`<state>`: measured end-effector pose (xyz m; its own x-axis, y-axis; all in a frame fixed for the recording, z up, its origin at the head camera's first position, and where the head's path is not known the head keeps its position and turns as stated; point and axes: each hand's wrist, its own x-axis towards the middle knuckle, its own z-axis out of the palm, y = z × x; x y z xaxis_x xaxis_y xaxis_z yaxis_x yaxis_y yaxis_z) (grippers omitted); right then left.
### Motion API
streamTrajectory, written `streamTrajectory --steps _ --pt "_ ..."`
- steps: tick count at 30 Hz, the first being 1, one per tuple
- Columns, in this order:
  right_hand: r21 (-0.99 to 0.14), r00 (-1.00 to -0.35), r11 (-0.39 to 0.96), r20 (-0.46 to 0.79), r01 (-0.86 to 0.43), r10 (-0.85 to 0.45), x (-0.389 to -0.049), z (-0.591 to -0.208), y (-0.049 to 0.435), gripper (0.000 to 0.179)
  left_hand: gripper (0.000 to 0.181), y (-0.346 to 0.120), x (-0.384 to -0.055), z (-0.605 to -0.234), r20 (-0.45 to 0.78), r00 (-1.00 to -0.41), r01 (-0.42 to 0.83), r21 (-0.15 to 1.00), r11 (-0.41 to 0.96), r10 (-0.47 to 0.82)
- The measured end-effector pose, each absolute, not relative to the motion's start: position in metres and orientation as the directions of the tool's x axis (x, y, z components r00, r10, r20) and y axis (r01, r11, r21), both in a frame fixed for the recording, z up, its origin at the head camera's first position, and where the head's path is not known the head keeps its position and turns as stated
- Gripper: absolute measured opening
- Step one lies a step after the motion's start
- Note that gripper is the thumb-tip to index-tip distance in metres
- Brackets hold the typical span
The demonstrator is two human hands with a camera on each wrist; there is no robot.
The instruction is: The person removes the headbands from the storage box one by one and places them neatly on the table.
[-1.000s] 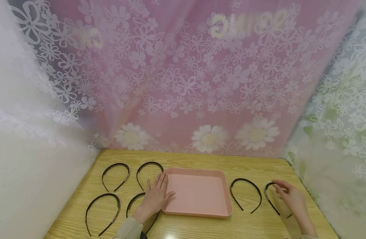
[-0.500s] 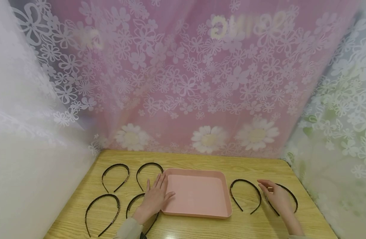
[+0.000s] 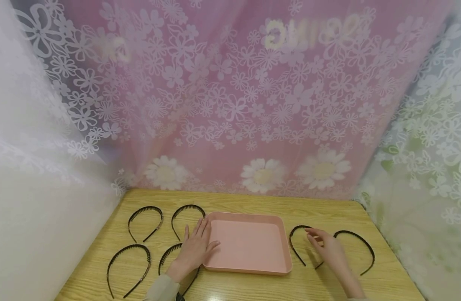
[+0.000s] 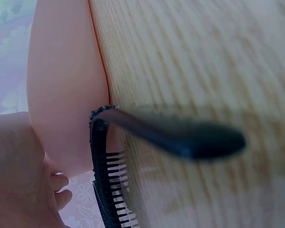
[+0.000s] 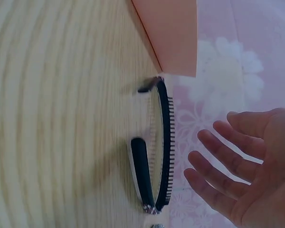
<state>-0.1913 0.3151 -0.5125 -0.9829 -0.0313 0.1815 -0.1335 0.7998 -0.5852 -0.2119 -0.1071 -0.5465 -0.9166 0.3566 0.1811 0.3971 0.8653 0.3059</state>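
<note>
My left hand [image 3: 194, 250] lies with outstretched fingers along the left rim of a pink rectangular tray [image 3: 249, 246]. Under that wrist is a black toothed headband [image 3: 169, 253], partly hidden; its comb teeth show up close in the left wrist view. My right hand [image 3: 331, 251] hovers over a second black headband [image 3: 296, 252] just right of the tray and covers part of it in the head view. The right wrist view shows this hand [image 5: 247, 166] with loosely bent fingers, apart from the headband [image 5: 166, 142] and holding nothing.
Another headband [image 3: 367, 242] lies at the far right of the wooden table [image 3: 230, 288]. Three more, a back-left headband [image 3: 130, 219], a headband [image 3: 174, 219] by the tray and a front-left headband [image 3: 111, 263], lie left. A pink flowered curtain [image 3: 230, 104] hangs behind.
My right hand has moved left, from above the far-right headband to above the one beside the tray. The left hand, tray and headbands stay where they were.
</note>
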Motion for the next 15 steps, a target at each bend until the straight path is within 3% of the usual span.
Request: streamTrajectory --steps 15 --pt "-0.442 -0.904 0.824 0.389 -0.355 -0.18 -0.186 -0.527 0.264 0.038 0.072 -0.102 -0.21 -0.543 0.203 -0.921 0.386 0.368 0.846 0.332"
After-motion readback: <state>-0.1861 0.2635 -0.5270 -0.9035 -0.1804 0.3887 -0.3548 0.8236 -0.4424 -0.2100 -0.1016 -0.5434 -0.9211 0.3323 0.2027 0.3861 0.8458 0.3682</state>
